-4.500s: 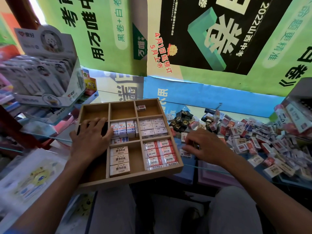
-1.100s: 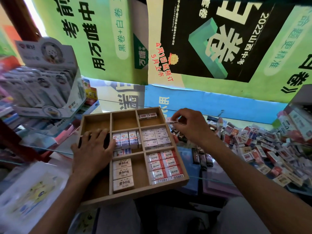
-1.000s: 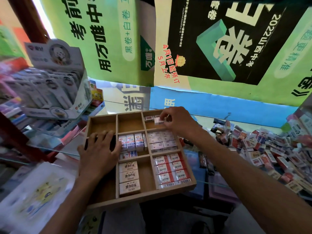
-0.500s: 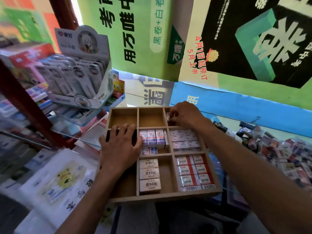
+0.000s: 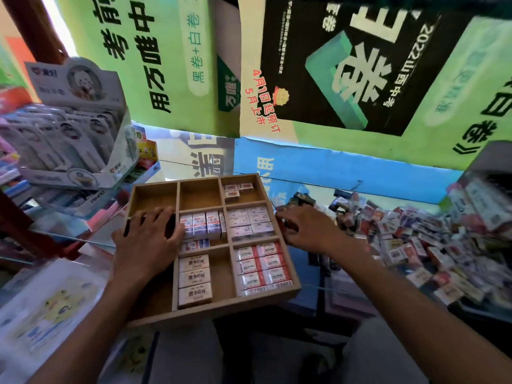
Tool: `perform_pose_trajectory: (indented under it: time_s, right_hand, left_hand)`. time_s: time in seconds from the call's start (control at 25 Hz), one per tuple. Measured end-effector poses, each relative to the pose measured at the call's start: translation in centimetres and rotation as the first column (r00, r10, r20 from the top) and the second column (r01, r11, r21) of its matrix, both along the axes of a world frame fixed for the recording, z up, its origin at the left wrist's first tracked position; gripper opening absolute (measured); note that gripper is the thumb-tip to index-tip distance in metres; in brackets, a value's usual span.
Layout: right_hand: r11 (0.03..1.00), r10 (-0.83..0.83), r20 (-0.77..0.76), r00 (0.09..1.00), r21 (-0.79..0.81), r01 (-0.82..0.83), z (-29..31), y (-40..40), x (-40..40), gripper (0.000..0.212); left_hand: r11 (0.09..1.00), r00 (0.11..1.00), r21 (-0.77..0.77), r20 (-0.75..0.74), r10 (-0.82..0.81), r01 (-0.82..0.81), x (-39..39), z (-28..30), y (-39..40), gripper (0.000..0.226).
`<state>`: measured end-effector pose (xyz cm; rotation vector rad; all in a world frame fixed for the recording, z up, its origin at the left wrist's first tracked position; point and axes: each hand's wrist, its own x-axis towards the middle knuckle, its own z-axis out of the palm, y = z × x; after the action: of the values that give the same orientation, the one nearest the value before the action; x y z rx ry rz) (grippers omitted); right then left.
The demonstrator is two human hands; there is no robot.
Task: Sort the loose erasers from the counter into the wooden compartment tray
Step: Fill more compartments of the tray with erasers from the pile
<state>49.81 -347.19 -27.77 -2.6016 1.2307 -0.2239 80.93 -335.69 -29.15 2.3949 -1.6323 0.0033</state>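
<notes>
Right hand (image 5: 303, 231) now off tray (image 5: 221, 309), over glass counter (image 5: 313, 278).

A glass counter (image 5: 360, 189) bears the wooden tray (image 5: 221, 307) and loose erasers (image 5: 415, 239).

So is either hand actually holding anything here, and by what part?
The left hand rests flat on the wooden tray, fingers straight, gripping nothing. The right hand reaches beside the tray's right edge; whether its curled fingers hold an eraser cannot be told.
</notes>
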Motion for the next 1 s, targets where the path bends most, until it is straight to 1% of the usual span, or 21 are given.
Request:
perform_pose_trajectory:
  time_s: [0.04, 0.12, 0.2, 0.32, 0.4, 0.44, 0.52, 0.56, 0.6, 0.64, 0.68, 0.72, 0.76, 0.8, 0.84, 0.92, 1.0]
  right_hand:
    - [0.997, -0.008, -0.035, 0.999, -0.083, 0.005, -0.3, 0.2, 0.2, 0.034]
    - [0.969, -0.088, -0.098, 0.991, -0.237, 0.062, -0.6, 0.6, 0.7, 0.031]
    - [0.944, -0.161, -0.157, 0.974, -0.313, 0.106, -0.5, 1.1, 0.7, 0.031]
    - [0.947, -0.154, -0.16, 0.975, -0.306, 0.1, -0.6, 1.6, 0.3, 0.027]
    - [0.951, -0.094, -0.164, 0.982, -0.308, 0.04, -0.9, 1.8, -0.3, 0.037]
    - [0.958, -0.062, -0.208, 0.976, -0.288, 0.0, -1.1, 1.7, -0.5, 0.04]
    - [0.979, -0.054, -0.281, 0.958, -0.202, -0.004, -1.2, 1.6, -0.7, 0.036]
    - [0.986, -0.063, -0.238, 0.969, -0.167, 0.023, -1.2, 1.6, -0.7, 0.033]
    - [0.988, -0.083, -0.129, 0.988, -0.137, 0.065, -1.2, 1.6, -0.8, 0.027]
    - [0.989, -0.127, 0.028, 0.991, -0.07, 0.129, -1.1, 1.9, -0.9, 0.019]
    - [0.98, -0.199, 0.193, 0.961, 0.051, 0.192, -1.1, 2.2, -1.0, 0.012]
    - [0.951, -0.29, 0.345, 0.893, 0.208, 0.228, -0.7, 2.6, -1.2, 0.012]
    - [0.907, -0.379, 0.461, 0.802, 0.357, 0.224, -0.2, 3.0, -1.5, 0.015]
    - [0.866, -0.437, 0.529, 0.728, 0.466, 0.182, 0.3, 3.4, -1.7, 0.019]
    - [0.835, -0.461, 0.573, 0.678, 0.539, 0.113, 0.8, 3.8, -1.9, 0.02]
    - [0.779, -0.484, 0.608, 0.629, 0.628, -0.008, 1.8, 4.6, -2.0, 0.023]
    - [0.761, -0.489, 0.611, 0.622, 0.648, -0.039, 2.6, 5.3, -2.0, 0.02]
  left_hand:
    - [1.0, 1.0, 0.0, -0.001, 0.002, -0.002, -0.1, 0.1, 0.0, 0.056]
    - [1.0, 1.0, 0.01, -0.009, 0.009, -0.009, -0.3, 0.3, 0.0, 0.054]
    - [1.0, 1.0, 0.009, -0.01, 0.011, -0.011, -0.4, 0.4, -0.1, 0.052]
    - [1.0, 1.0, -0.003, -0.012, 0.01, -0.01, -0.4, 0.4, -0.1, 0.052]
    - [1.0, 1.0, -0.007, -0.006, 0.017, -0.017, -0.4, 0.4, 0.0, 0.053]
    - [1.0, 1.0, -0.01, -0.002, 0.015, -0.015, -0.4, 0.3, 0.0, 0.053]
    - [1.0, 1.0, -0.014, 0.002, 0.008, -0.008, -0.4, 0.3, -0.1, 0.052]
    - [1.0, 1.0, -0.014, 0.002, 0.008, -0.008, -0.3, 0.3, -0.1, 0.052]
    - [1.0, 1.0, -0.013, -0.001, 0.01, -0.01, -0.3, 0.3, -0.1, 0.052]
    - [1.0, 1.0, -0.013, -0.004, 0.011, -0.011, -0.3, 0.3, -0.1, 0.052]
    - [1.0, 1.0, -0.012, -0.004, 0.012, -0.012, -0.3, 0.3, -0.2, 0.052]
    - [1.0, 1.0, -0.012, -0.002, 0.013, -0.013, -0.3, 0.3, -0.2, 0.051]
    - [1.0, 1.0, -0.011, -0.002, 0.014, -0.014, -0.2, 0.2, -0.3, 0.051]
    - [1.0, 1.0, -0.012, -0.003, 0.015, -0.015, -0.2, 0.2, -0.3, 0.052]
    - [1.0, 1.0, -0.013, -0.004, 0.014, -0.014, -0.1, 0.1, -0.3, 0.052]
    - [1.0, 1.0, -0.014, 0.002, 0.009, -0.009, 0.0, 0.0, -0.3, 0.053]
    - [1.0, 1.0, -0.017, 0.006, 0.009, -0.009, 0.0, -0.1, -0.3, 0.053]
